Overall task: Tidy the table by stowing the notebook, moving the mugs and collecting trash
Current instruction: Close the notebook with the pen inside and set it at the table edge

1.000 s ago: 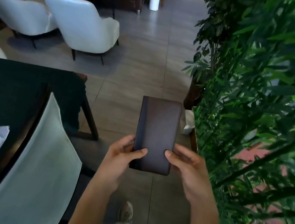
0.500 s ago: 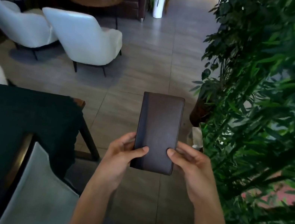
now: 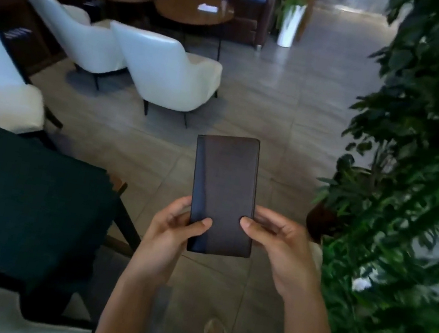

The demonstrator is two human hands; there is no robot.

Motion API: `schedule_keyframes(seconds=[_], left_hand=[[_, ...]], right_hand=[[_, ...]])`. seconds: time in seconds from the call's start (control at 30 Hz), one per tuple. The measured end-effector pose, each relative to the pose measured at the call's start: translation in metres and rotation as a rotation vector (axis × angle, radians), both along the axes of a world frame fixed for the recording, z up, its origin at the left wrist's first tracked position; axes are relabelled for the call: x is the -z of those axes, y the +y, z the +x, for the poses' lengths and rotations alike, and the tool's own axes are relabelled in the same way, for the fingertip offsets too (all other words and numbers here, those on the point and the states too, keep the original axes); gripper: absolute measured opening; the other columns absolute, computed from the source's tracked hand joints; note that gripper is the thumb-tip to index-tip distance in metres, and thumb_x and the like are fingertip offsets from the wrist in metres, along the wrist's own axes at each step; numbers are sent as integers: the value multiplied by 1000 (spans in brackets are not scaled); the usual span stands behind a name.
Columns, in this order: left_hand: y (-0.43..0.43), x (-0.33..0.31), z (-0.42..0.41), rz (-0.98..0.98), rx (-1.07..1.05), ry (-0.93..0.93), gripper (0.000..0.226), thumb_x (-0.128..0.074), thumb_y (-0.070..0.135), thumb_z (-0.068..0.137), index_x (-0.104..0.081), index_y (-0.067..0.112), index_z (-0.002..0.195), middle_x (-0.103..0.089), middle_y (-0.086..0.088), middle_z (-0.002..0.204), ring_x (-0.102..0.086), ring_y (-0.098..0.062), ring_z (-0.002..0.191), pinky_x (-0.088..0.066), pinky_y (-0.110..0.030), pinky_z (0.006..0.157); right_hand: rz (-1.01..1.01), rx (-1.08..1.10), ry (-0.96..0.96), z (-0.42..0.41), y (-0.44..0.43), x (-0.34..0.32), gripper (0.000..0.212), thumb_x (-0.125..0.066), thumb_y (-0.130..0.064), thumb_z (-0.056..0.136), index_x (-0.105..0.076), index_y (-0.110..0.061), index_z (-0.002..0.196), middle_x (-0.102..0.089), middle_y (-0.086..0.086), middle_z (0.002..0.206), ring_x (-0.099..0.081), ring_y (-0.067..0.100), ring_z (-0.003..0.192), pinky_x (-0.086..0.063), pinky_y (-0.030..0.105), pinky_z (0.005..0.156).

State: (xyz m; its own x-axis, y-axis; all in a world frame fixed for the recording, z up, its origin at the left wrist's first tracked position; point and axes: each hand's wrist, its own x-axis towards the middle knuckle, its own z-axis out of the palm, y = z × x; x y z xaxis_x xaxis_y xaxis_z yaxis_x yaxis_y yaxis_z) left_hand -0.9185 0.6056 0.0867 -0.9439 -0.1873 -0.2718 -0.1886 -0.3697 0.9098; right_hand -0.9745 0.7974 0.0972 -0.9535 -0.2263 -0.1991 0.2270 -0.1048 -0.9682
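Notebook (image 3: 223,193) held up at frame centre, over the tiled floor, clear of the table (image 3: 17,189) that sits at 9 o'clock under a dark green cloth. Both hands are on its lower half. Left hand (image 3: 171,234) at 7 o'clock of the cover, thumb pressed on the front face near the spine edge, fingers wrapped behind. Right hand (image 3: 282,251) at 5 o'clock, thumb tip on the front near the open edge, fingers behind. So each grip is closed, pinching the notebook between thumb and fingers.

Handling, judged: light, since thumbs alone steady it. The cover keeps flat with the upper half unsupported, so fairly stiff. The surface looks smooth and may slip. Best held as now, low on both long edges, or by the spine side in one hand for stowing.

Looks: slim, tall rectangle, dark brown cover, darker band down the left edge, closed, rounded corners. No markings legible.

Leafy plants (image 3: 411,200) crowd 3 o'clock.
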Motion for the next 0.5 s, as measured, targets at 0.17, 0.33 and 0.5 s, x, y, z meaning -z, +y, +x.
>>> schedule_keyframes(seconds=[0.17,0.33,0.5], left_hand=[[-11,-7,-34,52,-164,18,51,-74,8,82,-68,9,132,-76,-15,125,-70,-34,121,-52,-49,104],[-40,-7,-36,78,-353,24,49,-73,2,84,-66,6,132,-75,-19,127,-68,-37,123,-50,-52,106],[-85,-7,-35,101,-554,3,49,-73,5,80,-66,3,129,-76,-20,121,-75,-32,109,-63,-44,93]], right_hand=[[4,-180,3,-69,-23,-9,30,-75,4,85,-78,-19,105,-83,-2,99,-78,12,94,-59,22,74],[12,-386,-11,-104,-74,-6,30,-72,5,87,-79,-21,100,-83,-1,97,-78,10,89,-58,19,70],[-6,-560,-50,-125,-146,-2,30,-70,5,88,-81,-22,92,-83,-1,97,-78,9,90,-58,20,72]])
